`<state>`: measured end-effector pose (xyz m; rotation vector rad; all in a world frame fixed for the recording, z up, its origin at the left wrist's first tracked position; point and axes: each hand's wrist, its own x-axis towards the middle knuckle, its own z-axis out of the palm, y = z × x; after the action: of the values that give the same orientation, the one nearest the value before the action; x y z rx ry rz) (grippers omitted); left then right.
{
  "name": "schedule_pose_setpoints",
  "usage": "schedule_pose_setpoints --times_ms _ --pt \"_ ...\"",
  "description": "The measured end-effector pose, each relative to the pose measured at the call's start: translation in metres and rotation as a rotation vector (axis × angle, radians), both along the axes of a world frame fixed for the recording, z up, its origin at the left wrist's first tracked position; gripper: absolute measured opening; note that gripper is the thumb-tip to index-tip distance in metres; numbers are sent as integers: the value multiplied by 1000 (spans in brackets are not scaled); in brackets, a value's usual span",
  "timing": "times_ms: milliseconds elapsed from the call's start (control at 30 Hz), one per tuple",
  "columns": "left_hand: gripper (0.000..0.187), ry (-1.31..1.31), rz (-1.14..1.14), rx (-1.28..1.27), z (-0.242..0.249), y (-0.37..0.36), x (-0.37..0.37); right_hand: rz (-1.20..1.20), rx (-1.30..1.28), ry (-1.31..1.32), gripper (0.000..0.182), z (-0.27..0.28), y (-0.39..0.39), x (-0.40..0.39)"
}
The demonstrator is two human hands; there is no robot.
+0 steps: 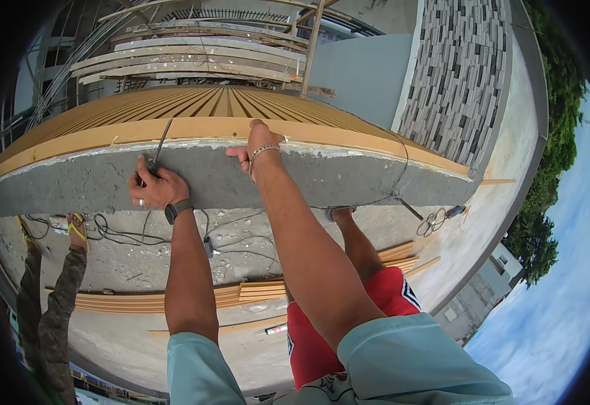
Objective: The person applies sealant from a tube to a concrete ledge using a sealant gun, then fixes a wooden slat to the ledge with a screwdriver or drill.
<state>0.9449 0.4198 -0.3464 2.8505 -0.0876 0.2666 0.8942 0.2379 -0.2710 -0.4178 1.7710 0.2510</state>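
Note:
A long tan wooden strip (193, 127) runs along the top of a grey cement ledge (207, 177), with grooved tan panelling (224, 101) beyond it. My left hand (158, 185), with a ring and a dark watch, is closed round the dark handle of a thin-shafted screwdriver (162, 145); the shaft points up across the strip. Over the strip's edge rests my right hand (258, 143), a bracelet at its wrist. One of its fingers points left over the cement, and another part reaches onto the strip. Whether anything small is under it is hidden.
Black cables (126, 236) and tan boards (220, 297) lie on the floor below the ledge. Another person's legs (62, 290) stand at the left. Stacked planks (207, 61) are beyond the panelling. A coiled cable (433, 221) lies at the right.

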Motion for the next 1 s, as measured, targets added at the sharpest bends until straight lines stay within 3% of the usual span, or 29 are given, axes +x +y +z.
schedule_pose_setpoints --times_ms 367,733,767,833,900,1000 --pt "37 -35 2 -2 -1 1 -1 20 -37 -22 57 0 32 32" --pt "47 71 -32 -114 6 6 0 -28 -5 -89 59 -2 55 57" --pt "47 58 -29 -111 6 12 5 -19 -23 -67 61 1 57 61" --pt "41 -28 -117 -344 1 40 22 -13 -30 -82 62 5 60 64" --pt "34 -47 -56 -496 8 68 60 -12 -38 -89 64 6 63 65" --pt "27 -34 -1 -437 12 105 127 -2 -26 -141 64 5 69 71"
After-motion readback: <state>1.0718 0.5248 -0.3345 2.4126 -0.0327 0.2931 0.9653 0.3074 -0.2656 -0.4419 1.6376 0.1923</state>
